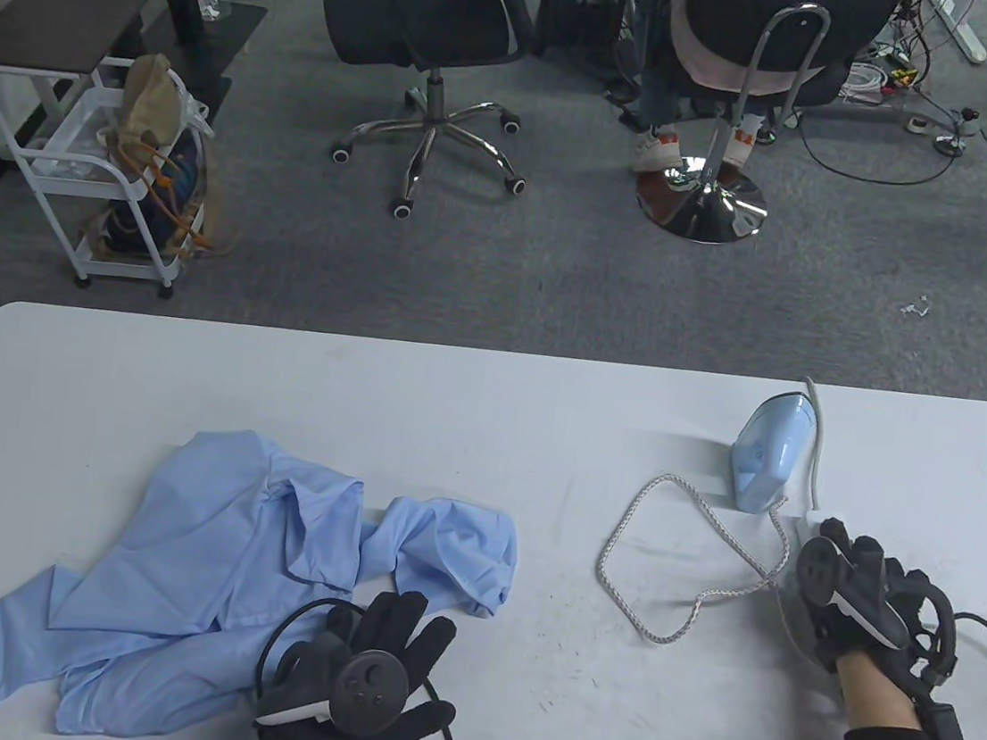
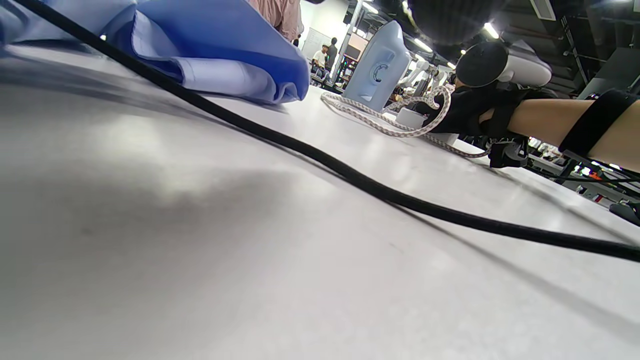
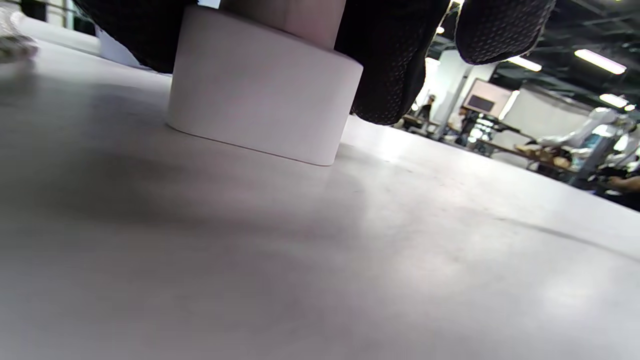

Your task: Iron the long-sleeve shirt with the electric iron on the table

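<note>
Shirt [image 1: 235, 572] crumpled just beside flat, relaxed left grip [image 1: 370, 679], right grip [image 1: 849, 585] holding white plug [image 3: 265, 90] near upright iron [image 1: 771, 454]

shirt [image 1: 226, 571] on table [image 1: 489, 405] left; iron [image 1: 773, 454] upright far right, cord [image 1: 686, 556] looped between.

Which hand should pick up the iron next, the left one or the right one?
Probably the right hand. It lies beside the iron, which stands upright on the table, its fingers on a white object by the cord. The left hand is far off, fingers spread at the crumpled shirt.
</note>
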Tool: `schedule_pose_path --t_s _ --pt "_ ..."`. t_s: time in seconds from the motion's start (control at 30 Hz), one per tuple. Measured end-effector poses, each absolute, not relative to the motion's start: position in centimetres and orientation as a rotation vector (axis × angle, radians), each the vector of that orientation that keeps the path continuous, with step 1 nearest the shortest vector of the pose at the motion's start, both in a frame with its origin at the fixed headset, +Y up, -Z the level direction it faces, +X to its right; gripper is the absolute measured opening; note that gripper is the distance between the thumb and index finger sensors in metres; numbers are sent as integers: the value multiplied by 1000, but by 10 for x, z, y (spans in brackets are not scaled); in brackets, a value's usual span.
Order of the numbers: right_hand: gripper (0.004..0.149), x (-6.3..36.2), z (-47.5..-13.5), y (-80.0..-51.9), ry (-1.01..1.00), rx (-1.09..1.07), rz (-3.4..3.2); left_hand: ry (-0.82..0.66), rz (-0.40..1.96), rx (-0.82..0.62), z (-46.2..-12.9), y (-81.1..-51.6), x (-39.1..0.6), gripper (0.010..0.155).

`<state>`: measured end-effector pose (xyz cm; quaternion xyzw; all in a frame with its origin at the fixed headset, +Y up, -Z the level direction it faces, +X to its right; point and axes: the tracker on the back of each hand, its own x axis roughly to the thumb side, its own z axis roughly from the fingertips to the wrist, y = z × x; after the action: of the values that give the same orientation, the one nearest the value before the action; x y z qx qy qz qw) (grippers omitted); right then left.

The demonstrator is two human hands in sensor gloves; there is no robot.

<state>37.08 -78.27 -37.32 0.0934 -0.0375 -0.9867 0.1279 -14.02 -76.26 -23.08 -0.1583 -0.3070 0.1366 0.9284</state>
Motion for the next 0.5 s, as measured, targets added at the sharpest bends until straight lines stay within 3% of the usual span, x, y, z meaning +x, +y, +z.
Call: schedule_pose_path --t_s 0.23,0.5 --pt "77 388 -383 -773 -276 340 -2874 -631 282 -319 -231 -761 -141 86" --pt "81 385 -362 -717 50 256 -2961 -568 296 -117 -231 -726 -154 86"
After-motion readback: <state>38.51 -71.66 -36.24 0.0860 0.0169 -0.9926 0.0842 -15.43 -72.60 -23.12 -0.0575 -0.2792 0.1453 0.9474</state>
